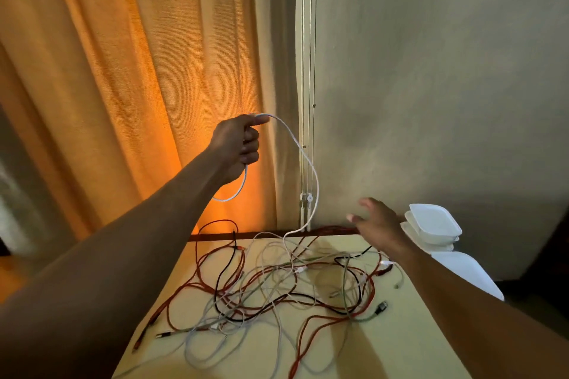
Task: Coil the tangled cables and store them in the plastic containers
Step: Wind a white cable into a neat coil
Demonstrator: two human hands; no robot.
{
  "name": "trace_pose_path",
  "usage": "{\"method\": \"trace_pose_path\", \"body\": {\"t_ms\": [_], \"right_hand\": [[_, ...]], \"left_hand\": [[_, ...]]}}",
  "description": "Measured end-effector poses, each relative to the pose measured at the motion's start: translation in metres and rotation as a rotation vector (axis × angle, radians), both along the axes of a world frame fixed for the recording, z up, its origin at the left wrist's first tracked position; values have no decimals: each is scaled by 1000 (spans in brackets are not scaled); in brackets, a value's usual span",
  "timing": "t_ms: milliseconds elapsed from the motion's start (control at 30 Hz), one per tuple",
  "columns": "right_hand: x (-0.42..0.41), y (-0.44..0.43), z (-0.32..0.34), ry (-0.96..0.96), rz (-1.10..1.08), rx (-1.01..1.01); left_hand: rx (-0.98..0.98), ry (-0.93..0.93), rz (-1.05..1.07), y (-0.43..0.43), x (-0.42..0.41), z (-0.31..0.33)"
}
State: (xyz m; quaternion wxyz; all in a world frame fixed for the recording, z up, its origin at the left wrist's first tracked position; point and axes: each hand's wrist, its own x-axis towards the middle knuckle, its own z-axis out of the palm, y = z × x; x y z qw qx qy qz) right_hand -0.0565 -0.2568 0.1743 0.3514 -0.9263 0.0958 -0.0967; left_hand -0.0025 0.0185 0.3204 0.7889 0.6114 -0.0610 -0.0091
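Observation:
My left hand (pixel 237 144) is raised well above the table and grips a white cable (pixel 303 157). One short loop of it hangs below the fist; the longer run arcs right and drops into the tangle of red, black, white and grey cables (pixel 277 289) spread over the pale yellow table (pixel 400 332). My right hand (pixel 377 224) hovers above the table's far right part, fingers spread and slightly blurred, holding nothing. A stack of white plastic containers (pixel 434 224) sits just right of it at the table's far right corner.
An orange curtain (pixel 138 71) hangs behind the table on the left. A grey wall (pixel 431 71) with blind cords (pixel 308 71) stands behind on the right. A white object (pixel 468 274) lies beside the table's right edge, below the containers.

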Motion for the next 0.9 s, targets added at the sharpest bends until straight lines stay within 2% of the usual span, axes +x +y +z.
{"method": "trace_pose_path", "body": {"t_ms": [167, 267, 433, 633, 800, 867, 900], "right_hand": [[6, 49, 60, -354, 290, 111], [11, 67, 88, -504, 315, 214], [23, 68, 107, -622, 315, 324], [35, 40, 107, -533, 282, 412], [44, 12, 108, -429, 78, 605], [41, 2, 97, -348, 116, 513], [37, -1, 88, -309, 158, 446]], "left_hand": [[60, 30, -145, -28, -16, 5], [92, 8, -234, -39, -26, 6], [123, -37, -341, -47, -48, 4], [174, -39, -425, -42, -67, -22], [421, -18, -619, -32, -86, -46], [388, -29, -646, -31, -92, -53], [297, -44, -646, -32, -95, -54]]}}
